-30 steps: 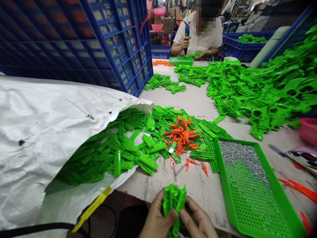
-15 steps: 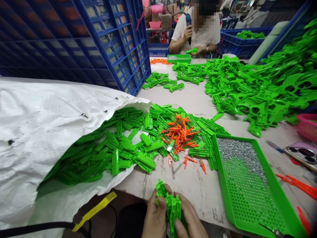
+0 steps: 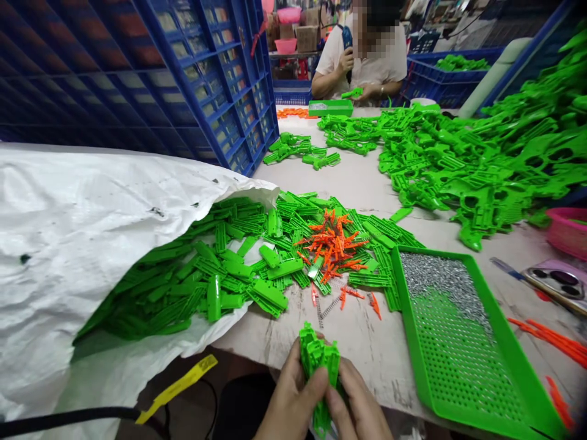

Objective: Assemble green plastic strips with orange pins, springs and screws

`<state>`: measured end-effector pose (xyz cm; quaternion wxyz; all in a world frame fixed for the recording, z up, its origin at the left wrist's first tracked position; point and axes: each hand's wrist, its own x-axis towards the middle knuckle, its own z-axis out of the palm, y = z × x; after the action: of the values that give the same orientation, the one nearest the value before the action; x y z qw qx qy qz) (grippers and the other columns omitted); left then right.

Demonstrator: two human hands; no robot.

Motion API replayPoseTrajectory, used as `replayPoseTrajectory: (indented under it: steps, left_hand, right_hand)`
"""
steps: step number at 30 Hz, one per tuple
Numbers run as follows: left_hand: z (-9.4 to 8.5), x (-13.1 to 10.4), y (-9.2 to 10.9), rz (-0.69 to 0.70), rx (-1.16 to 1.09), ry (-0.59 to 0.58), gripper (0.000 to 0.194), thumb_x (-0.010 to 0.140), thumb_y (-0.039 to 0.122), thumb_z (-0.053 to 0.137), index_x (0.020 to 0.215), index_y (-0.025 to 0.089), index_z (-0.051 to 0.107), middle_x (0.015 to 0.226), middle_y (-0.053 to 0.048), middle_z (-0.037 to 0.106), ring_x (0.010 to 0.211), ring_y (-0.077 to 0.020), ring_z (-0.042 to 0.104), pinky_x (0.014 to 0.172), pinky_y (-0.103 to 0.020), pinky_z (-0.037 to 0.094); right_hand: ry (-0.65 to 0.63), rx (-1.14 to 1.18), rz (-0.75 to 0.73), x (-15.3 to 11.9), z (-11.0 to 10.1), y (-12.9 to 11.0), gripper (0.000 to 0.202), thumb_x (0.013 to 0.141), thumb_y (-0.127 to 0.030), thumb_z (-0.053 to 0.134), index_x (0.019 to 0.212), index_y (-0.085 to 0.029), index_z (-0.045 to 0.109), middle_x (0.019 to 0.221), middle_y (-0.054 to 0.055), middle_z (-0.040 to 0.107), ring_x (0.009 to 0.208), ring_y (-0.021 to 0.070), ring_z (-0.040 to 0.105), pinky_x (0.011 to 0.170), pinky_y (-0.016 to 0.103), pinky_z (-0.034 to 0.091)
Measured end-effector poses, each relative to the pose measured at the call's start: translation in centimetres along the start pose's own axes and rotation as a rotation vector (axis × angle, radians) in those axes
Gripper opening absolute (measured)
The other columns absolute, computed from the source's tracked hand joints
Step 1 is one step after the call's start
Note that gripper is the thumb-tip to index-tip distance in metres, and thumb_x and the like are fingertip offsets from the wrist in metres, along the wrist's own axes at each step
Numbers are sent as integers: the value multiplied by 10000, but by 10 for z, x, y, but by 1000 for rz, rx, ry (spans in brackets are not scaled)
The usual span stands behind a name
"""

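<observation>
Low in the view, at the near table edge, my left hand and my right hand both grip green plastic toy gun parts, held upright between them. My left thumb presses across the front of the parts, and the right fingers wrap their other side. How many pieces are in the hands I cannot tell. Beyond the hands lie thin metal springs and a few loose orange pieces. A heap of orange plastic parts rests on long green plastic pieces, which spill from a white sack.
To the right stands a green tray with small silvery metal bits. Green toy gun halves are piled behind it. A phone lies far right. A blue crate rises at left. Across the table sits a person holding a power screwdriver.
My hands have shifted slightly right with the green parts, which now sit closer together and more upright. My left thumb has moved across their front.
</observation>
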<state>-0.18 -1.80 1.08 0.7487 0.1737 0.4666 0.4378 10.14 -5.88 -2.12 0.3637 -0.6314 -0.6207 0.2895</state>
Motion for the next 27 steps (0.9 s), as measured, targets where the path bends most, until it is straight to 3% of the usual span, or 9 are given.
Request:
replayPoseTrajectory:
  steps: [3,5,8,11,14,16,19,24,27]
  left_hand:
    - [2,1,-1,5,42,63,445,677,385,642,1079,213,561,1166,-80,570,1140,-237,439,969,-332,303]
    - [2,3,-2,13,82,45,431,684,390,633,1070,205,576,1139,-88,590,1130,-252,449,957,-349,321]
    - [-1,1,-2,7,66,-35,408,691,378,631,1059,207,595,1123,-85,601,1116,-256,461,967,-355,308]
    - [-4,-4,2,-100,-128,-120,403,719,375,603,1094,230,576,1143,-73,586,1109,-243,471,975,-353,294]
    - [-9,-8,8,-229,-212,-191,431,714,308,624,1132,242,539,1099,-78,601,1040,-236,527,918,-354,358]
    - [-13,-8,12,-244,-172,-189,460,681,267,666,1122,235,540,1041,-78,621,967,-222,566,860,-330,401]
    - [-20,-9,16,-264,-119,-148,433,637,271,704,1047,202,582,911,-68,651,798,-184,612,754,-284,446]
    - [-29,-9,21,-322,-69,-98,282,651,239,686,912,164,612,716,-51,643,613,-185,608,594,-318,478]
    - [-31,-9,22,-291,-106,-57,186,675,188,650,855,154,618,765,-55,633,621,-191,602,578,-356,486]
  right_hand:
    - [33,-93,-76,10,1,-4,442,886,-358,337,1320,-297,277,1253,87,397,1126,271,416,903,436,400]
    - [36,-153,-78,14,-2,-6,475,879,-398,338,1332,-312,227,1296,94,335,1159,313,358,911,524,348]
    - [-73,-22,-81,16,-6,-6,464,903,-378,273,1348,-284,181,1341,64,290,1220,263,289,962,447,334]
    - [-124,157,-47,14,-4,-6,438,926,-313,215,1356,-273,143,1374,22,246,1257,176,230,993,313,319]
    - [-60,142,3,11,3,-6,448,924,-272,226,1359,-267,119,1401,26,169,1264,190,209,980,322,334]
    - [-24,71,1,9,6,-6,465,913,-254,256,1359,-260,124,1404,45,147,1262,226,210,972,380,338]
    - [-54,5,-44,11,2,-7,475,893,-232,307,1351,-245,184,1380,69,218,1246,242,250,970,413,335]
    - [-407,120,-102,42,-23,-11,331,882,-240,372,1198,-190,459,1090,74,551,1004,158,522,837,240,454]
    - [-232,-55,-78,75,-23,-13,227,880,-243,383,1012,-155,546,910,76,587,844,172,558,740,276,467]
